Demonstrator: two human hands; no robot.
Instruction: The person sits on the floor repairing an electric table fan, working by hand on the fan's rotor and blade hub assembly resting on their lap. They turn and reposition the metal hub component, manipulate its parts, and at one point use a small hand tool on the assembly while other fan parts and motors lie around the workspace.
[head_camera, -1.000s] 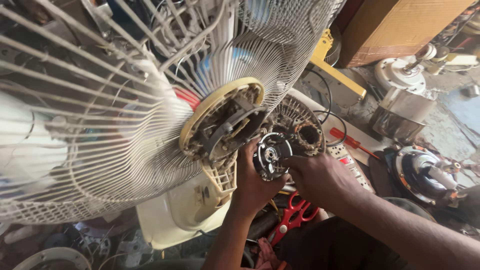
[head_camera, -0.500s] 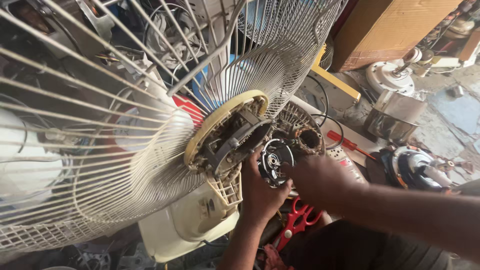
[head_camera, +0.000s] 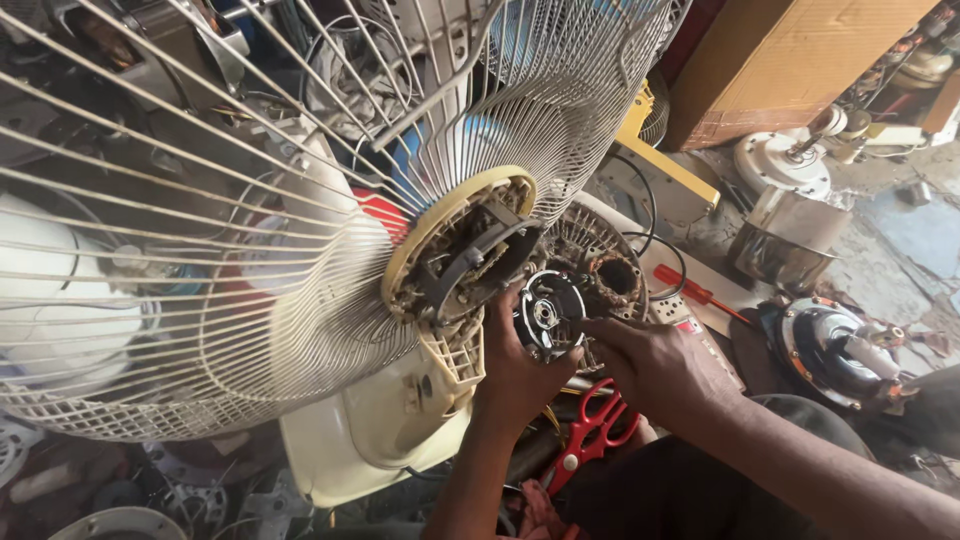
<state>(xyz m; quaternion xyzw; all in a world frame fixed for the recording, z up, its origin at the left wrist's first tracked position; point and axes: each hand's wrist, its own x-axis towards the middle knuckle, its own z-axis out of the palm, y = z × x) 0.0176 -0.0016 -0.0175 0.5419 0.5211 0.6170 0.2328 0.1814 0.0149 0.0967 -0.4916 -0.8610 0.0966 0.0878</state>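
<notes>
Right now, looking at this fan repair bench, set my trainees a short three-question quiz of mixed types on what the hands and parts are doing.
1. True or false: both hands touch the round black motor part.
2. Multiple choice: the red-handled scissors lie (A) on top of the wire fan guard, (B) below the hands, (C) inside the steel pot.
3. Fill in: the red-handled screwdriver lies to the ____ of the rusty motor stator.

Key: 1 true, left hand and right hand both meet it. 2 B. 3 right.

Left hand (head_camera: 515, 365) and right hand (head_camera: 655, 365) close together, fingers apparently curled.
</notes>
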